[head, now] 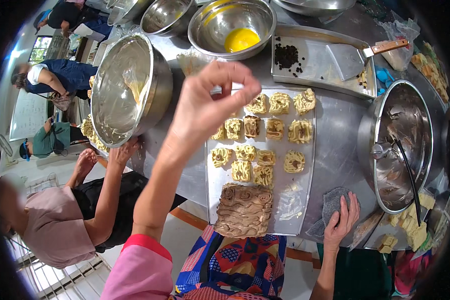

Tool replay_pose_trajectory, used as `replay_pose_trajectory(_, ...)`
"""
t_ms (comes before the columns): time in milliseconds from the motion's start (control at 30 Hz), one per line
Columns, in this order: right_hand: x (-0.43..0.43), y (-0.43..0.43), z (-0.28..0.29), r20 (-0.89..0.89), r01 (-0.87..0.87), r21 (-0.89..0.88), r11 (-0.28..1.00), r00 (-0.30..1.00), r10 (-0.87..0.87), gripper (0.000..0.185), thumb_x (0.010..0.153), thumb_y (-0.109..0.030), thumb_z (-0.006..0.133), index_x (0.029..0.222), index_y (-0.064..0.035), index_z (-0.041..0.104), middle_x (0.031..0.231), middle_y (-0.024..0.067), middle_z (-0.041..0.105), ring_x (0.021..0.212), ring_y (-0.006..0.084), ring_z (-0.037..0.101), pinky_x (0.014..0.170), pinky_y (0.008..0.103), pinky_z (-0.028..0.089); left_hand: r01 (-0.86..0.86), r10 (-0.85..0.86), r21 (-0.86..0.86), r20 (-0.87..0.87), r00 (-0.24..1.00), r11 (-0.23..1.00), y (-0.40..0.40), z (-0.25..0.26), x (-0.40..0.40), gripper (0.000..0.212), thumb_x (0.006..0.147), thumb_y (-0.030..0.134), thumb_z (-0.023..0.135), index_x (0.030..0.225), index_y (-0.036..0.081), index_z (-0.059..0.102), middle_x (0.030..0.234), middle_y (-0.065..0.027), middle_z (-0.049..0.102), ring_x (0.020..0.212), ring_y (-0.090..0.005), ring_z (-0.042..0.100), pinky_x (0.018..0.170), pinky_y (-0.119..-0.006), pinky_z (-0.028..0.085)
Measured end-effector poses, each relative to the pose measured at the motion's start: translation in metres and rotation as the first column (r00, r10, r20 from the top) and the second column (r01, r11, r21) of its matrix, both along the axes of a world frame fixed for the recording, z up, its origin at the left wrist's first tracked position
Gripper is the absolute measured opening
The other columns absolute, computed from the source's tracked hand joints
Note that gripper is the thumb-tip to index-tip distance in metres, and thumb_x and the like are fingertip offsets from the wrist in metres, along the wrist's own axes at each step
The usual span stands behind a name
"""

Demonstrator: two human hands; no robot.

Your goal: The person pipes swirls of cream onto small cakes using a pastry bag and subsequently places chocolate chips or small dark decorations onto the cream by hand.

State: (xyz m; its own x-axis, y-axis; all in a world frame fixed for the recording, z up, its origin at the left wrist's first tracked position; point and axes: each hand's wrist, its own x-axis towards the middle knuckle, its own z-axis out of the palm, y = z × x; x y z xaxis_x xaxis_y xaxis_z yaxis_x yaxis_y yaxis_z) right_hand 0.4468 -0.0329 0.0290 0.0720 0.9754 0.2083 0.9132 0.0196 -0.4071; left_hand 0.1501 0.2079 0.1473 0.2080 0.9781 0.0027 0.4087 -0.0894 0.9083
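Note:
My left hand (215, 99) is above the upper left of a metal baking tray (303, 210), thumb and forefinger curled close together. I cannot tell whether something small is pinched there. Small square cakes (279, 103) with piped pale cream stand on the tray, some with a brown centre. A larger cake block (243, 210) covered in swirled brown frosting sits at the tray's near edge. Pale cream smears (293, 202) mark the tray beside it. To the right of the tray, my right hand (344, 217) rests palm down on a grey cloth (333, 206), fingers apart.
Behind stands a shallow pan (307, 78) holding dark bits (287, 56) and a wooden-handled spatula (386, 48). A bowl (228, 22) contains yellow liquid. Large smeared bowls (401, 157) stand right and left (122, 90). A co-worker (63, 221) is close by on the left.

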Motion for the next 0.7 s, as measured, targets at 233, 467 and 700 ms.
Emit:
replay_pose_trajectory(233,0.002,-0.001,-0.001,0.016,-0.018,0.001,1.0,1.0,0.018,0.034,0.094,-0.019,0.037,0.118,-0.0008,0.053,0.126,0.0176,0.048,0.119,0.0341,0.043,0.1,0.0465,0.03,0.12,0.104,0.406,-0.487,0.867,0.906,-0.022,-0.061,0.001,0.013,0.073,0.008,0.07,0.085,0.007,0.067,0.101,-0.0045,0.055,0.074,-0.0165,0.05,0.062,-0.03,0.043)
replay_pose_trajectory(467,0.002,-0.001,-0.002,0.022,-0.022,0.008,1.0,1.0,0.022,0.034,0.094,-0.018,0.037,0.118,-0.0004,0.053,0.125,0.0181,0.049,0.118,0.0344,0.044,0.1,0.0472,0.03,0.236,0.023,0.361,-0.588,0.809,0.902,-0.019,-0.071,0.01,0.008,0.075,0.01,0.066,0.082,0.008,0.065,0.103,-0.0014,0.053,0.076,-0.0189,0.048,0.066,-0.032,0.044)
replay_pose_trajectory(700,0.002,-0.002,-0.003,0.001,-0.008,0.005,1.0,1.0,0.008,0.034,0.094,-0.022,0.038,0.118,-0.0043,0.053,0.125,0.0179,0.049,0.117,0.0348,0.045,0.099,0.0492,0.03,0.252,0.006,0.344,-0.601,0.799,0.904,-0.017,-0.071,0.01,0.01,0.076,0.01,0.065,0.085,0.007,0.065,0.104,-0.0014,0.053,0.076,-0.0192,0.049,0.068,-0.033,0.044)
